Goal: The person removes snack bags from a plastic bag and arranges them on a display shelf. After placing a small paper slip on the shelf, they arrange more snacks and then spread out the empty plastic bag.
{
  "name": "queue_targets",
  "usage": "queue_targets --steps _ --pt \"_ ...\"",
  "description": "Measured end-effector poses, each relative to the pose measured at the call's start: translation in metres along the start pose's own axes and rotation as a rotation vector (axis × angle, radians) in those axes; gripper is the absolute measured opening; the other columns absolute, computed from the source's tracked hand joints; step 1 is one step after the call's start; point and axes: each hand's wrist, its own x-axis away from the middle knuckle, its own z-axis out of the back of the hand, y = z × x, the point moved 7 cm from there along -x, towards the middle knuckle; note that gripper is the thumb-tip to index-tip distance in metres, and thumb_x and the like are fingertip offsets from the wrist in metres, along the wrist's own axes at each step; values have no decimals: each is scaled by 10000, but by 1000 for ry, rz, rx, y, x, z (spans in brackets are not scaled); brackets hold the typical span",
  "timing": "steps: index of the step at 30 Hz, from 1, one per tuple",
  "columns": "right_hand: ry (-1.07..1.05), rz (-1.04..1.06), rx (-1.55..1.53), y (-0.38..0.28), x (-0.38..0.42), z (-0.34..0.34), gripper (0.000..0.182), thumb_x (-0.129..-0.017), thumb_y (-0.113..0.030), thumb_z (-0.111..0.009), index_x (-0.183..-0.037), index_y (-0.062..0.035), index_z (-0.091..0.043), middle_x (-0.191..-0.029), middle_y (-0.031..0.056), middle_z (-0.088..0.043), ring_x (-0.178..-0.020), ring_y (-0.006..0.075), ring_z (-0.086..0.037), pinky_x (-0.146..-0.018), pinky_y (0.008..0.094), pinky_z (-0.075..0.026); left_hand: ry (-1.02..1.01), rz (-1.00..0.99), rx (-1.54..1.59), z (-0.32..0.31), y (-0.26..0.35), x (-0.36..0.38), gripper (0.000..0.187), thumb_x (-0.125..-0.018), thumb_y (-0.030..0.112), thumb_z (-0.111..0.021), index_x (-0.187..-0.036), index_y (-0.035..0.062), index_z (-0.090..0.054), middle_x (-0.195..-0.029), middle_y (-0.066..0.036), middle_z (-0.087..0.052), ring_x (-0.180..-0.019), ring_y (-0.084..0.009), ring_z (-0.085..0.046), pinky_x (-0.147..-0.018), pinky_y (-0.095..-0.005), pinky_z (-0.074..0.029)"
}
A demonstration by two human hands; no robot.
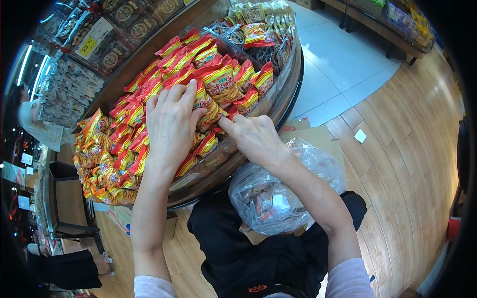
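Red and yellow snack packets (pixel 221 83) stand in tight rows in a curved display bin. My left hand (pixel 171 121) lies over the rows, its thumb and fingers closed against the side of one snack packet (pixel 207 105). From the right, my right hand (pixel 256 138) pinches that packet's lower corner with curled fingers, close to the bin's clear front rim (pixel 231 144). Part of the packet is hidden behind my left fingers.
A clear plastic bag (pixel 298 169) with packets inside sits between my knees, beside cardboard (pixel 318 139). Orange packets (pixel 107 169) fill the bin's left end, other snacks (pixel 268 20) its far end. Another person (pixel 64 268) stands at lower left.
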Motion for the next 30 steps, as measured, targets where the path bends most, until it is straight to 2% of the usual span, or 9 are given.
queue_targets --steps 6,9,12,14,15,21,24,26,30 --pt "138 54 -75 -4 5 3 201 -775 -56 -537 -971 -100 -556 -710 71 -588 -618 263 -636 -509 368 -502 -4 -30 -67 0 8 2 472 -761 218 -693 -1180 34 -575 -1016 -79 -584 -967 -237 -550 -871 -382 -372" --pt "103 45 -62 -5 3 5 209 -786 -66 -530 -988 -114 -556 -699 85 -589 -608 256 -636 -499 360 -498 -4 -32 -78 0 10 2 473 -750 215 -703 -1167 31 -578 -1007 -82 -578 -955 -235 -550 -886 -389 -371" --pt "50 175 45 -12 -3 12 195 -789 -89 -528 -977 -132 -558 -634 84 -586 -582 243 -637 -479 349 -485 -13 -23 -102 -1 10 1 477 -744 217 -708 -1165 32 -578 -1001 -80 -577 -956 -231 -550 -898 -390 -366" --pt "-100 207 46 -11 -8 8 185 -784 -118 -537 -966 -139 -561 -564 65 -578 -547 222 -634 -460 333 -478 -19 -25 -100 -1 10 0 484 -739 223 -711 -1164 33 -577 -993 -77 -576 -953 -228 -550 -900 -388 -363" --pt "-99 208 47 -10 -11 9 185 -784 -118 -537 -966 -139 -561 -564 65 -578 -547 222 -634 -460 333 -478 -18 -25 -100 -1 10 0 484 -739 223 -711 -1164 33 -577 -993 -77 -576 -953 -228 -550 -900 -388 -363" --pt "33 232 158 -16 -10 9 93 -753 -133 -564 -843 -118 -546 -524 35 -567 -507 205 -629 -440 347 -476 -19 -18 -104 -2 9 0 489 -738 229 -711 -1166 36 -576 -984 -75 -574 -941 -225 -550 -894 -384 -362" --pt "150 196 225 -9 -3 6 65 -724 -136 -576 -759 -117 -524 -638 28 -595 -566 182 -616 -484 318 -473 -20 -17 -121 -6 14 2 486 -740 230 -709 -1165 36 -576 -984 -72 -574 -939 -221 -550 -880 -381 -362" --pt "357 357 183 -16 3 18 66 -699 -147 -578 -719 -122 -521 -742 1 -563 -650 147 -568 -538 269 -454 -3 -41 -150 -6 17 5 490 -741 238 -709 -1168 39 -575 -978 -66 -572 -937 -211 -552 -871 -375 -354" --pt "437 506 155 -19 4 22 60 -693 -161 -569 -705 -129 -520 -754 -10 -499 -693 128 -514 -587 247 -429 -2 -17 -120 -3 11 4 488 -746 244 -707 -1171 43 -575 -972 -61 -569 -931 -202 -554 -878 -375 -341"
